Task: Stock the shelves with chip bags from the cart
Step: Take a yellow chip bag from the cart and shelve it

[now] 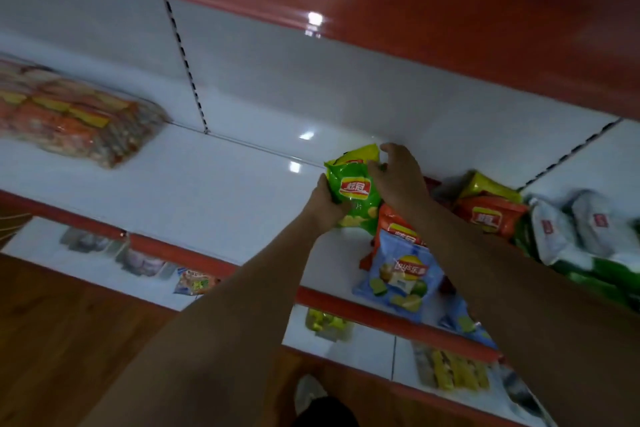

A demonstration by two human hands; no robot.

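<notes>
Green chip bag (353,192) upright on white shelf (207,191)
Red logo faces out; stands at left end of the bag row, orange chip bag (393,225) and pale blue chip bag (403,279) lying just right of it

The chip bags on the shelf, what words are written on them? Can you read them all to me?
Green foil chip bag, held in both hands: a red logo with white characters, too blurred to read; below it "片".
Pale blue chip bag with lime pictures: a red and yellow logo, blurred, not readable.
Orange chip bag: a red logo, unreadable.
White packets at right: small red labels, unreadable.
Clear-wrapped orange packs at left: blurred, nothing readable.
</notes>
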